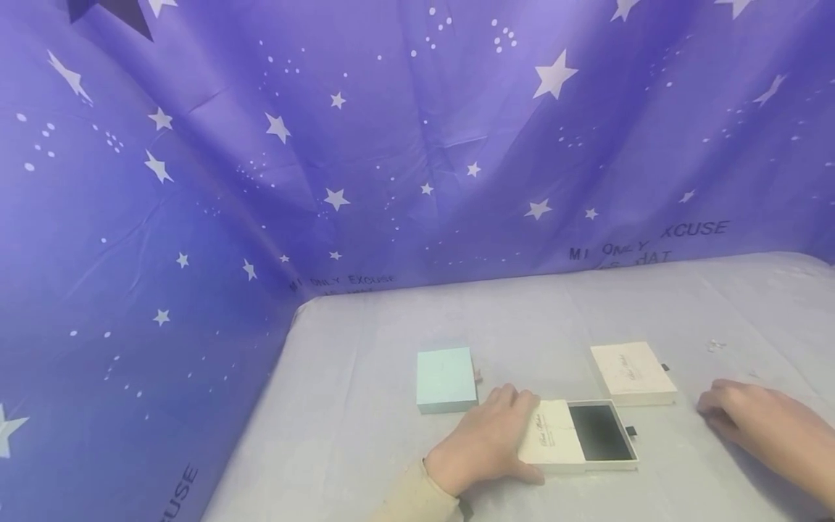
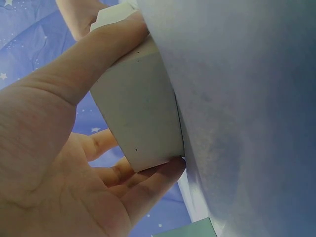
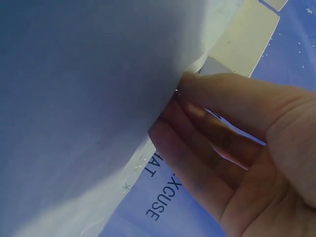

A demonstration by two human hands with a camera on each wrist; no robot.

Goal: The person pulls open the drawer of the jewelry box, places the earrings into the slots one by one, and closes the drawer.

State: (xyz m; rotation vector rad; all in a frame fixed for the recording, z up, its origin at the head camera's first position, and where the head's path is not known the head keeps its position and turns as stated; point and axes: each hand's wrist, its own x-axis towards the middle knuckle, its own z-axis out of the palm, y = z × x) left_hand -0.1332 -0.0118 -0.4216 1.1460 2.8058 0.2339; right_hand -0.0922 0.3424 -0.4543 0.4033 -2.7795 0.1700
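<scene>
My left hand [image 1: 485, 438] grips a cream drawer box [image 1: 554, 433] across its left part, thumb on the near side and fingers on the far side. The box's drawer is pulled out to the right, showing a black lining [image 1: 598, 433] and a dark ribbon tab [image 1: 630, 431]. In the left wrist view, the box's plain end [image 2: 140, 113] faces my palm. Off to the right, my right hand [image 1: 750, 409] has its fingertips down at the table. Between its thumb and fingers a tiny shiny piece [image 3: 177, 91] glints, mostly hidden; its kind cannot be told.
A closed mint-green box [image 1: 446, 377] with a pinkish tab lies left of the cream box. Behind to the right is another cream box [image 1: 634, 370], closed. Small silvery pieces [image 1: 716, 346] lie beyond my right hand. A purple star-printed curtain [image 1: 424, 145] borders the white-covered table [image 1: 352, 348].
</scene>
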